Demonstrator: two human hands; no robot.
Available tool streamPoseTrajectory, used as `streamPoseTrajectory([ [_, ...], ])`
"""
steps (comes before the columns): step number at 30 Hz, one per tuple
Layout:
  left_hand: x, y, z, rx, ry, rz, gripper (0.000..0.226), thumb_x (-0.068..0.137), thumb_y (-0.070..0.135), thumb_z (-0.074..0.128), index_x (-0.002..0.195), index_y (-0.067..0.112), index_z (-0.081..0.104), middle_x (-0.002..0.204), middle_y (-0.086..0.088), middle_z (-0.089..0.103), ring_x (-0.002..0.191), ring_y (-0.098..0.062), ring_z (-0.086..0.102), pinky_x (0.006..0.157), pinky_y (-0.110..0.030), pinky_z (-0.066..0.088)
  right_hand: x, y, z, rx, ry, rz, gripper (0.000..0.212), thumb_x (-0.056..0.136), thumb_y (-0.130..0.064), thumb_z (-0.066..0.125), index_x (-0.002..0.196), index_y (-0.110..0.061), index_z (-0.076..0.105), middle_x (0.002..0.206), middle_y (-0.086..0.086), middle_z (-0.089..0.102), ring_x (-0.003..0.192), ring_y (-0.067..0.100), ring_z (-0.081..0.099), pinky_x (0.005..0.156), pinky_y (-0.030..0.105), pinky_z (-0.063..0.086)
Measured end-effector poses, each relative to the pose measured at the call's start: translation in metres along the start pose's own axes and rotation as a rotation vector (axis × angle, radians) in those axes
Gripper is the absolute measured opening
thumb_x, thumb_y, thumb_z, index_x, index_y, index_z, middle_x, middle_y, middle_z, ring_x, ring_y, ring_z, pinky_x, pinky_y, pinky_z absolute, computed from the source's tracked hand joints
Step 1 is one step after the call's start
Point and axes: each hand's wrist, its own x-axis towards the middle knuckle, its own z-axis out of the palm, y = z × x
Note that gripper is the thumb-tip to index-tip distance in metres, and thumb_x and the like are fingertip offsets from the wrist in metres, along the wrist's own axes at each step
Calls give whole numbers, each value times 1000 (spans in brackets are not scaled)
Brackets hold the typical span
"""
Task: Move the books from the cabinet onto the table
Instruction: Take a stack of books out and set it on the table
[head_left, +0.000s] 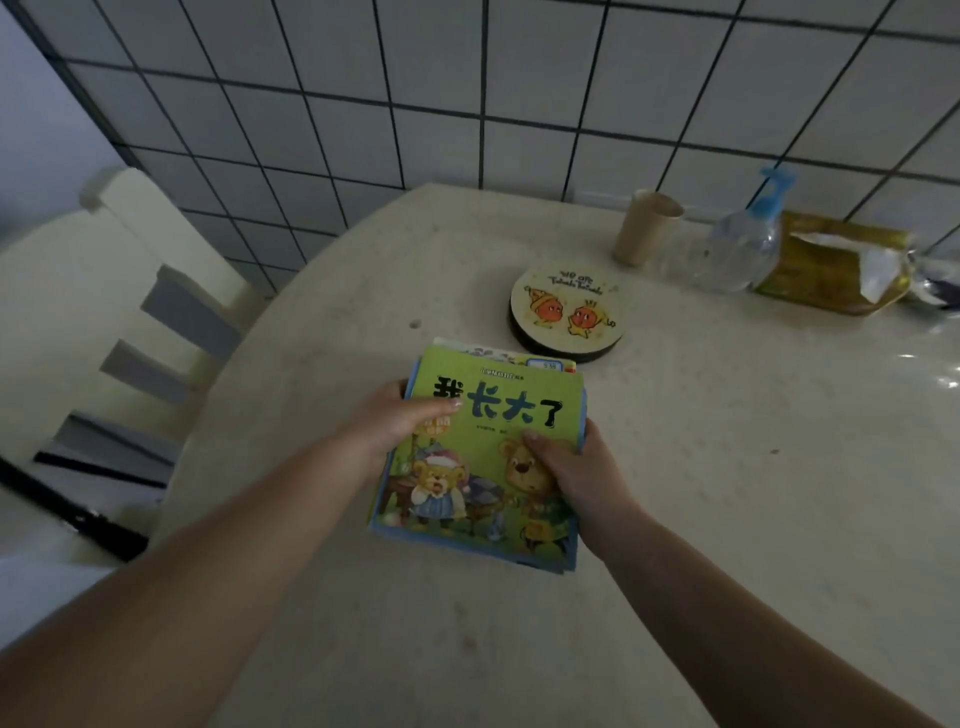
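At frame centre, a stack of thin books (480, 457) is clasped at both side edges by the left hand (387, 423) and right hand (574, 470) over the worktop (727, 519); glossy covers likely slide, so edge-squeezing is judged safest.

We read big black characters "我长大了" across the top book's (483, 457) green cover, approx. at 12 o'clock above its bear drawings; the smaller print lines above & below them are too blurred for us. At 1 o'clock from the book, the round coaster (569, 312) says "we are", w/ an illegible second line.
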Motion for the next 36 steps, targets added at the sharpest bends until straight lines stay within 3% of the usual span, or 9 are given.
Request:
streamPoseTrajectory([
  [2, 17, 10, 3, 10, -2, -1, 17, 79, 22, 72, 95, 18, 67, 90, -5, 71, 82, -21, 67, 71, -31, 53, 13, -5, 2, -18, 57, -31, 42, 83, -23, 69, 122, -19, 53, 107, 2, 70, 92, 20, 68, 81, 40, 57],
  [5, 33, 15, 7, 31, 25, -7, 23, 77, 22, 74, 97, 13, 68, 89, -7, 72, 77, -21, 69, 57, -24, 52, 26, -8, 3, -26, 118, -69, 43, 84, -20, 69, 124, -17, 52, 105, 0, 68, 84, 11, 65, 64, 23, 52],
  [9, 43, 9, 13, 34, 57, -20, 14, 78, 23, 75, 88, 16, 67, 86, -7, 71, 75, -21, 68, 61, -26, 51, 36, -2, 1, -80, 153, -71, 50, 82, -21, 71, 128, -17, 51, 109, 1, 68, 90, 15, 65, 64, 21, 50],
  [14, 46, 6, 15, 45, 56, -36, 27, 79, 24, 73, 100, 10, 67, 93, -13, 72, 84, -30, 70, 79, -41, 56, 39, -1, 0, -131, 155, -63, 51, 84, -26, 68, 129, -19, 48, 107, -4, 65, 84, 9, 61, 60, 19, 45],
  [20, 43, -2, 17, 53, 47, -54, 31, 78, 24, 73, 105, 10, 68, 97, -12, 73, 89, -30, 70, 86, -45, 55, 38, 12, -3, -161, 161, -3, 50, 81, -28, 70, 127, -22, 50, 107, -3, 69, 95, 16, 67, 83, 39, 56],
  [28, 42, -5, 19, 83, 56, -81, 33, 80, 29, 72, 107, 11, 66, 100, -11, 72, 92, -29, 68, 91, -47, 52, 37, 13, 2, -240, 196, -10, 47, 78, -33, 71, 121, -25, 54, 103, -5, 70, 92, 16, 68, 85, 43, 56],
  [31, 42, -6, 17, 99, 81, -82, 34, 79, 31, 72, 106, 11, 65, 101, -10, 72, 91, -28, 69, 90, -47, 53, 37, 7, 3, -340, 190, 6, 59, 63, -53, 69, 115, -28, 55, 101, -6, 69, 96, 20, 66, 88, 47, 53],
  [33, 41, -7, 16, 98, 73, -93, 39, 78, 33, 73, 109, 12, 64, 102, -10, 72, 93, -29, 68, 92, -50, 52, 36, 0, 2, -431, 181, 22, 69, 61, -60, 67, 120, -28, 52, 110, -3, 60, 108, 23, 58, 95, 47, 49],
  [36, 41, -6, 17, 106, 84, -93, 40, 77, 34, 74, 109, 13, 63, 103, -9, 71, 93, -29, 68, 92, -48, 52, 32, -9, -7, -554, 192, 18, 76, 74, -50, 71, 138, -21, 40, 132, 9, 37, 121, 27, 45, 103, 40, 42],
])
